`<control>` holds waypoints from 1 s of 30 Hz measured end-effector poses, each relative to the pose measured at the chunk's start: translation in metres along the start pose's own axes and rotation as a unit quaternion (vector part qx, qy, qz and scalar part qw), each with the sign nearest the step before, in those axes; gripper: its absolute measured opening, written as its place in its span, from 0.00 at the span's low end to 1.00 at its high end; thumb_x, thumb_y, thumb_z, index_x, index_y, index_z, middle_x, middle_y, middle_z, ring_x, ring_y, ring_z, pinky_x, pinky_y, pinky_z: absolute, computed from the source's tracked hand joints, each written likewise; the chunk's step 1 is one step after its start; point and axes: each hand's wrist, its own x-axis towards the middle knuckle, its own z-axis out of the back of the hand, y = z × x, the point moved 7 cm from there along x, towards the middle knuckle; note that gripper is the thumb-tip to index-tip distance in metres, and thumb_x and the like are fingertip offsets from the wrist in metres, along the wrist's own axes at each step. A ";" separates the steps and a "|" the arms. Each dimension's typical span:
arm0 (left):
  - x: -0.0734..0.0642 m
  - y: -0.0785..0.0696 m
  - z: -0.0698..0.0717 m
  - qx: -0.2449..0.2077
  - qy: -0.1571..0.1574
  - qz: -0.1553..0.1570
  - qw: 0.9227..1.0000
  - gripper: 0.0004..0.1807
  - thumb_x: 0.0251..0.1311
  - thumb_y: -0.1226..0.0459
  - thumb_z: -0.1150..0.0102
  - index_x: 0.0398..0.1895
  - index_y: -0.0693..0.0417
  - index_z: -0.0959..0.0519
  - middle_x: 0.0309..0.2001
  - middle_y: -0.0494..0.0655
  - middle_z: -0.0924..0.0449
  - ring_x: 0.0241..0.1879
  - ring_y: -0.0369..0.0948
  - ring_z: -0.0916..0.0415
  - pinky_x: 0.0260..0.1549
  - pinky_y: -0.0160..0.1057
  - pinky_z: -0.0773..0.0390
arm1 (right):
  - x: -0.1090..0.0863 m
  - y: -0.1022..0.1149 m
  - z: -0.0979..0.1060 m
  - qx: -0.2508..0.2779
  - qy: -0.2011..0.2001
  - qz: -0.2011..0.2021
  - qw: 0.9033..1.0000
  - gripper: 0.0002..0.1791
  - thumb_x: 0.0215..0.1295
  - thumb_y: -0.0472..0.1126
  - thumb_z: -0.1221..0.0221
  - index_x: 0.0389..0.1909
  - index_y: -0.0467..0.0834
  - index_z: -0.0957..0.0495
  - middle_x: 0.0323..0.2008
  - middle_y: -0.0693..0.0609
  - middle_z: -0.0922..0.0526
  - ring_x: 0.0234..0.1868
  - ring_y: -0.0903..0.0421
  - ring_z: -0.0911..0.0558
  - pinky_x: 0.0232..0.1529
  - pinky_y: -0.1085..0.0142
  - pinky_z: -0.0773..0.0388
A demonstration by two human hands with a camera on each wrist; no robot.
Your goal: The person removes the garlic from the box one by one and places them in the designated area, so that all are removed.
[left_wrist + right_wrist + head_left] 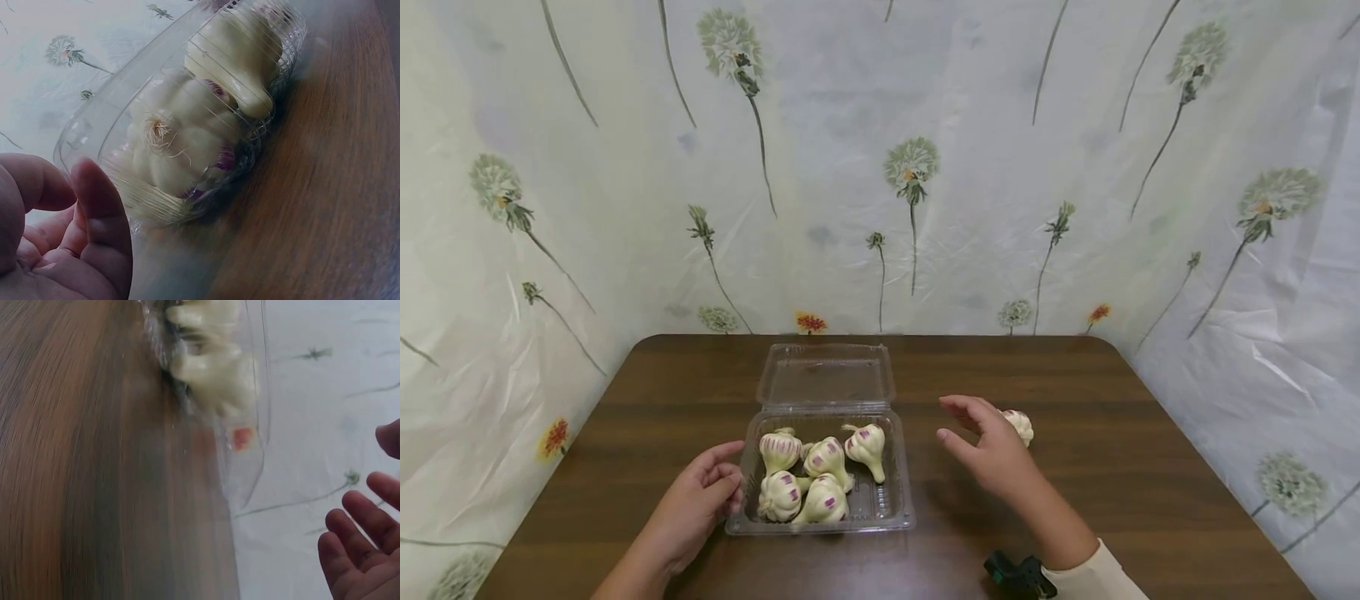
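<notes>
A clear plastic clamshell container (901, 467) lies open, its lid (827, 375) tipped back. Several garlic bulbs (824, 498), cream with purple marks, are inside; the front right part of the base holds none. My left hand (700, 498) is beside the container's left wall with loosely bent fingers; thumb and index finger are close to the rim in the left wrist view, and contact is unclear. To the container's right, my right hand (992, 446) hovers with spread, relaxed fingers and holds nothing. Behind it, a single garlic bulb (1019, 426) sits partly hidden on the table.
The brown wooden table (700, 375) has rounded far corners. A pale sheet printed with dandelions (850, 167) hangs behind it and at both sides. A black strapped device (1021, 575) is on the right wrist, below a light sleeve (1097, 575).
</notes>
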 end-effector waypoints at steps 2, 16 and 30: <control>0.000 -0.001 -0.001 -0.002 0.002 -0.001 1.000 0.27 0.78 0.71 0.51 0.77 0.58 0.39 0.41 0.47 0.26 0.36 0.39 0.26 0.35 0.34 0.19 | 0.001 0.002 -0.003 0.007 0.005 0.000 1.000 0.26 0.70 0.43 0.32 0.66 0.43 0.23 0.64 0.47 0.21 0.68 0.44 0.22 0.68 0.45 0.24; 0.001 -0.004 0.000 0.000 -0.001 0.000 1.000 0.27 0.78 0.72 0.52 0.77 0.57 0.39 0.42 0.47 0.26 0.37 0.39 0.26 0.35 0.34 0.19 | 0.007 0.019 -0.027 0.023 0.027 0.013 0.999 0.25 0.70 0.44 0.31 0.65 0.44 0.22 0.63 0.50 0.19 0.67 0.47 0.22 0.69 0.49 0.24; 0.001 0.001 -0.001 -0.007 0.001 -0.003 1.000 0.28 0.77 0.73 0.52 0.77 0.58 0.40 0.41 0.47 0.26 0.37 0.39 0.26 0.34 0.33 0.19 | 0.009 0.034 -0.043 0.012 0.046 0.030 0.998 0.26 0.68 0.42 0.30 0.65 0.42 0.22 0.62 0.51 0.20 0.66 0.49 0.21 0.68 0.53 0.23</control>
